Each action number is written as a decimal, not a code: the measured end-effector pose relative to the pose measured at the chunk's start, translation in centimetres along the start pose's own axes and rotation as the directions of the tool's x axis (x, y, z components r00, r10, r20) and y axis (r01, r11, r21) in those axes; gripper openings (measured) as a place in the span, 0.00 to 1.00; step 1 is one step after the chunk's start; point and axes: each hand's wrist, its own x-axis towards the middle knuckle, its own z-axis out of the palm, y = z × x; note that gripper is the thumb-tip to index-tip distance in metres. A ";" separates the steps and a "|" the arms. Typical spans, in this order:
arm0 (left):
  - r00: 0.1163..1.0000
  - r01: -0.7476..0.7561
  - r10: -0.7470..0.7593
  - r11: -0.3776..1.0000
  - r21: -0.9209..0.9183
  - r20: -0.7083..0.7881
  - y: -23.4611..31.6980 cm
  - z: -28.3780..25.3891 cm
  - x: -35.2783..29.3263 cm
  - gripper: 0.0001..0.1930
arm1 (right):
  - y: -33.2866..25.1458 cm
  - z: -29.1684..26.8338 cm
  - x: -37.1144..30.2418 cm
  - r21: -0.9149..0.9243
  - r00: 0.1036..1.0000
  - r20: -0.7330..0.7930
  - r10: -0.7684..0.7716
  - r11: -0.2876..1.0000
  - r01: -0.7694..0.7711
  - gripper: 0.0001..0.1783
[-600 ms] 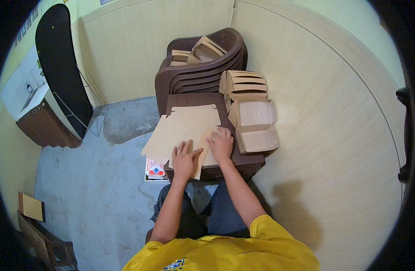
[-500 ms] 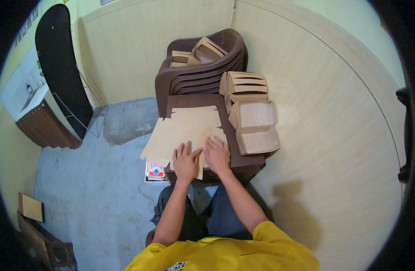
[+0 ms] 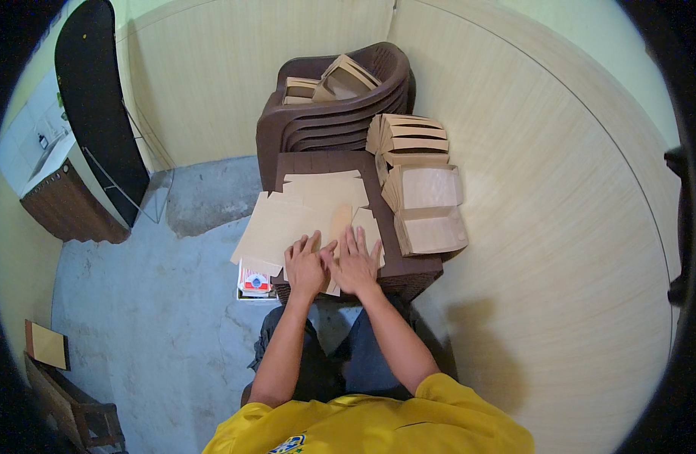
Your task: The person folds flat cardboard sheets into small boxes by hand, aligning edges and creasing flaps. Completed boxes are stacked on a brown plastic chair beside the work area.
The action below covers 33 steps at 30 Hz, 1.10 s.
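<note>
Both palms down, fingers parted: left hand (image 3: pixel 305 266), right hand (image 3: pixel 355 266) on flat tan cardboard sheet (image 3: pixel 302 212), dark brown slatted table (image 3: pixel 325 162) beneath. Narrow tan strip (image 3: pixel 340 221) points lengthwise away from person (red-and-white printed packet (image 3: pixel 255 281) nearby, print illegible).

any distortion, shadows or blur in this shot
Head view: fisheye bending bows the wall at right, and the corners go black; head view: a soft shadow falls low on that wall; head view: left hand and right hand show distinguishable fingers.
</note>
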 end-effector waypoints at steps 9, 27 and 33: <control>0.992 0.108 -0.108 0.994 0.003 0.058 0.8 -0.7 0.1 0.16 | 0.3 0.5 3.0 0.054 0.999 -0.020 0.028 0.998 -0.027 0.58; 0.974 0.222 -0.221 0.922 -0.319 0.038 -2.9 -0.5 0.7 0.18 | 3.0 0.7 -4.7 0.685 0.971 -0.236 0.044 0.716 0.134 0.38; 0.988 0.151 -0.154 0.978 -0.141 -0.010 -2.5 -1.6 0.4 0.17 | 5.3 1.5 -1.2 0.830 0.900 -0.207 0.384 0.556 -0.046 0.08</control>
